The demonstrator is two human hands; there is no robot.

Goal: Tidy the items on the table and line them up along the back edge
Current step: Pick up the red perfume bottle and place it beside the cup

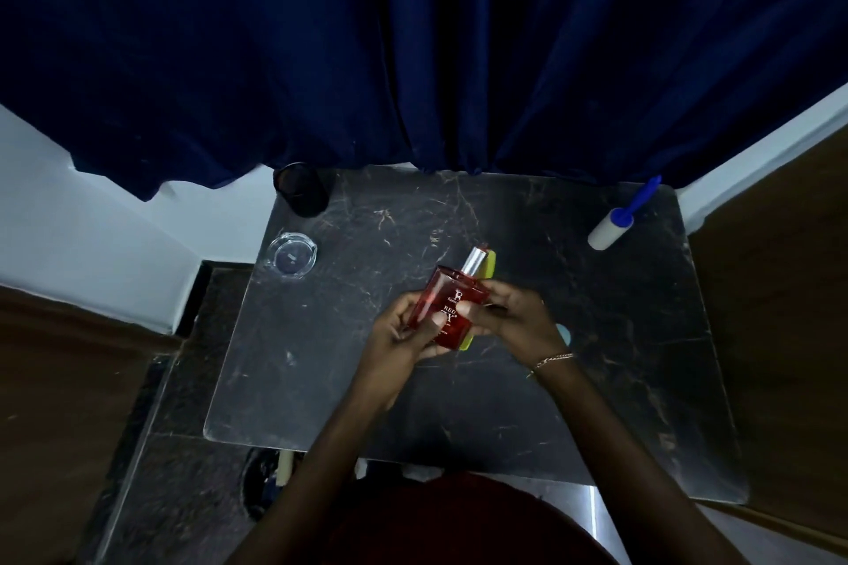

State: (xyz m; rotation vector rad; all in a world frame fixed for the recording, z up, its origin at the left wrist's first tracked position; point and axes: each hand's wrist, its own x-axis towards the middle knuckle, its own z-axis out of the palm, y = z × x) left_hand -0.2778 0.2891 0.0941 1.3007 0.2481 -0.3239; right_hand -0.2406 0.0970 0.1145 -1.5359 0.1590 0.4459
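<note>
**K:** Dark marble table, small, rounded corners. Blue curtain hangs over its back edge. White wall to the left, brown wood panels on both sides.

**R:** What's on it?

**K:** Black cup at the back-left corner, upright. Glass ashtray just in front of it, near the left edge. Lint roller at the back-right corner, lying flat, blue handle pointing toward the curtain. Those three sit well apart from the hands.

**R:** Hands?

**K:** Both are over the middle of the table, on a red perfume bottle. Left hand grips the lower left side, fingers curled round the edge, thumb on the front label. Right hand has the right side, thumb pressed on the front, fingers behind. Chain bracelet on the right wrist.

**R:** Bottle position?

**K:** Held above the surface, tilted, silver cap pointing away and to the right. White lettering on the front faces the camera.

**R:** Anything else?

**K:** Yellow-green flat thing directly behind the bottle, mostly hidden; can't tell what it is or whether the right fingers hold it too. Pale blue edge shows past the right hand, also unidentifiable.
</note>
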